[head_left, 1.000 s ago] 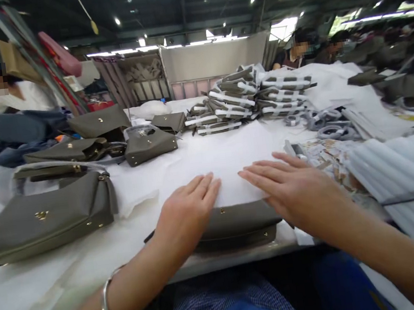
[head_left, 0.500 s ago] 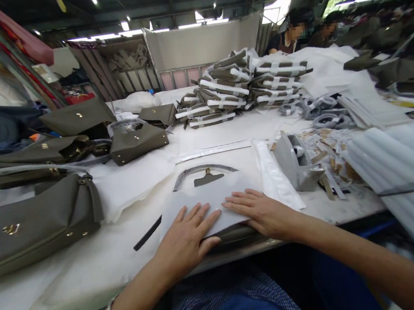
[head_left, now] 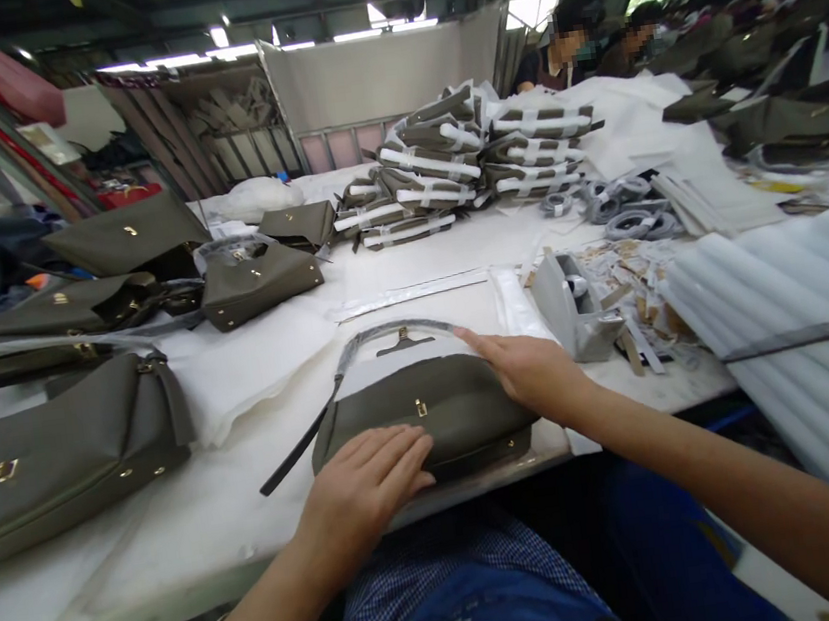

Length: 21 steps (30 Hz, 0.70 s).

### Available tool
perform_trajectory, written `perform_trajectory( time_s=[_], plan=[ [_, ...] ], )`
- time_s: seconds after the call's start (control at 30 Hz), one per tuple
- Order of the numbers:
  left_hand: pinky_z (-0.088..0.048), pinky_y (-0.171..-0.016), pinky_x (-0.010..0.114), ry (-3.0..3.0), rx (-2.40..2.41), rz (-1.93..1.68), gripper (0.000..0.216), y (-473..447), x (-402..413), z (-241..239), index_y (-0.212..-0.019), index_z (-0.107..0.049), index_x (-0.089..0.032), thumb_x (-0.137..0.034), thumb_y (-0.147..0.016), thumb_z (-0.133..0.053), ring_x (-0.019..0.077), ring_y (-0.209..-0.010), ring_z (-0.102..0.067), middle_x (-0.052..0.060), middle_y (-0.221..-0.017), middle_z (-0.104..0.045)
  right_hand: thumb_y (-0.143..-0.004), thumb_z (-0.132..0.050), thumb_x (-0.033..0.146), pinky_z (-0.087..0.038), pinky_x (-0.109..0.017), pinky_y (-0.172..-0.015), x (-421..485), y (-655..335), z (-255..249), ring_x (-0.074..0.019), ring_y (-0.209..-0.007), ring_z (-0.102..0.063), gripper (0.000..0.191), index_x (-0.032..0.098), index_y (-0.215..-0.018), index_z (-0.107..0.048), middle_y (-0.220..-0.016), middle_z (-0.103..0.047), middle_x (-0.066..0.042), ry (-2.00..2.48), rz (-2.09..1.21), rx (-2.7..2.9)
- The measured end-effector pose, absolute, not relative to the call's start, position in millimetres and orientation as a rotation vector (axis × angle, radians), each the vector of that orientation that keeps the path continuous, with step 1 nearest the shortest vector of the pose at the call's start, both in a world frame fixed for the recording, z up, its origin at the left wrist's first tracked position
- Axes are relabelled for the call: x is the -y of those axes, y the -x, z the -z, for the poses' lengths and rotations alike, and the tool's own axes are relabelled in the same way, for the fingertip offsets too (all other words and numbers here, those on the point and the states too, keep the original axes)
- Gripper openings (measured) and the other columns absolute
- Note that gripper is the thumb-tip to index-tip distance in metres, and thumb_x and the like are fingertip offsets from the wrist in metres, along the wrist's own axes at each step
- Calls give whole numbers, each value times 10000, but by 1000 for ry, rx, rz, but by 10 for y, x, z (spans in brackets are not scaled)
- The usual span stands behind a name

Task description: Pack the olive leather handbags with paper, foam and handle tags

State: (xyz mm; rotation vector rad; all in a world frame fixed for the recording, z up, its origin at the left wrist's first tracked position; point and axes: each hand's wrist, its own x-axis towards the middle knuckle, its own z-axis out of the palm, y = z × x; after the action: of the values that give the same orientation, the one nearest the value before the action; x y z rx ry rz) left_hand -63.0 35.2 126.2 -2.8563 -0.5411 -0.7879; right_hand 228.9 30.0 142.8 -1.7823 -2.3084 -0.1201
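head view, handbag (head_left: 396, 403) long axis crosswise, handle (head_left: 363, 336) pointing away, left hand (head_left: 375, 468) flat, right hand (head_left: 532, 369) grasp unclear

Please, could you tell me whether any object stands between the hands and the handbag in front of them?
Nothing visible does. The left hand lies over the lower front of the handbag, and the right hand is at its upper right, near the handle. A pale sheet shows beyond this front, toward the handle.
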Motion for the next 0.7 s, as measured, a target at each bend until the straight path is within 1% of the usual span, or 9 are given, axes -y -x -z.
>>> perform_trajectory(
  time_s=[0.07,0.1,0.17,0.23,0.27,0.33,0.43,0.57,0.7],
  plan=[
    [-506,-994,404,2944,700,514,664,604,-396,-1218,-1362,-495,-169,-384,-796,-767,261,-1175,-615,111,-1328,-626,-955,-401,121,-552,-337,-880,-254,-2218,-1462,-214,-1080,-672,574,239,-1514,-350,-1313,-650,-77,1685,-50,2411],
    [-514,-972,419,2977,780,373,722,599,-417,-1198,-1371,-482,-181,-409,-761,-793,281,-1171,-615,119,-1331,-621,-978,-410,186,-534,-354,-935,-210,-2183,-1461,-220,-1140,-646,526,223,-1502,-375,-1350,-623,-85,1611,-143,2459],
    [-525,-925,415,3030,902,185,690,604,-440,-1168,-1344,-504,-218,-406,-749,-801,287,-1121,-633,102,-1265,-655,-976,-486,371,-457,-423,-1060,-104,-2136,-1420,-257,-1257,-568,516,188,-1457,-451,-1398,-579,-116,1496,-271,2522],
    [-523,-896,409,3069,964,133,589,614,-432,-1147,-1315,-526,-241,-381,-792,-759,278,-1063,-648,82,-1189,-680,-903,-593,468,-355,-491,-1142,-12,-2127,-1333,-295,-1348,-475,625,183,-1445,-469,-1449,-525,-133,1431,-303,2571],
    [-523,-884,411,3079,976,131,571,616,-421,-1134,-1323,-519,-243,-362,-809,-737,276,-1041,-652,78,-1170,-684,-868,-640,446,-327,-508,-1157,20,-2133,-1275,-303,-1370,-446,670,188,-1457,-453,-1468,-503,-132,1418,-295,2584],
    [-524,-861,407,3069,977,153,567,608,-397,-1082,-1350,-497,-245,-283,-824,-704,271,-1016,-656,71,-1160,-686,-819,-674,301,-323,-508,-1159,57,-2147,-1127,-299,-1378,-435,710,198,-1476,-424,-1485,-487,-117,1415,-251,2590],
    [-526,-799,368,2971,950,238,471,591,-379,-900,-1291,-558,-259,-127,-842,-615,238,-916,-677,47,-1056,-718,-805,-578,106,-362,-492,-1138,76,-2137,-837,-277,-1355,-469,662,226,-1447,-472,-1464,-518,-79,1435,-120,2534],
    [-528,-731,359,2836,868,382,414,644,-344,-559,-1228,-624,-255,-76,-866,-535,224,-802,-685,53,-932,-730,-869,-434,46,-382,-495,-1125,129,-2109,-462,-258,-1363,-465,594,250,-1422,-509,-1455,-525,-62,1421,61,2401],
    [-538,-817,412,2881,990,364,453,792,-241,-441,-1291,-593,-261,-111,-868,-538,267,-920,-682,76,-1040,-723,-836,-449,50,-343,-494,-1155,218,-2171,-403,-243,-1411,-399,647,251,-1451,-470,-1495,-477,-61,1350,-15,2412]
  ],
)
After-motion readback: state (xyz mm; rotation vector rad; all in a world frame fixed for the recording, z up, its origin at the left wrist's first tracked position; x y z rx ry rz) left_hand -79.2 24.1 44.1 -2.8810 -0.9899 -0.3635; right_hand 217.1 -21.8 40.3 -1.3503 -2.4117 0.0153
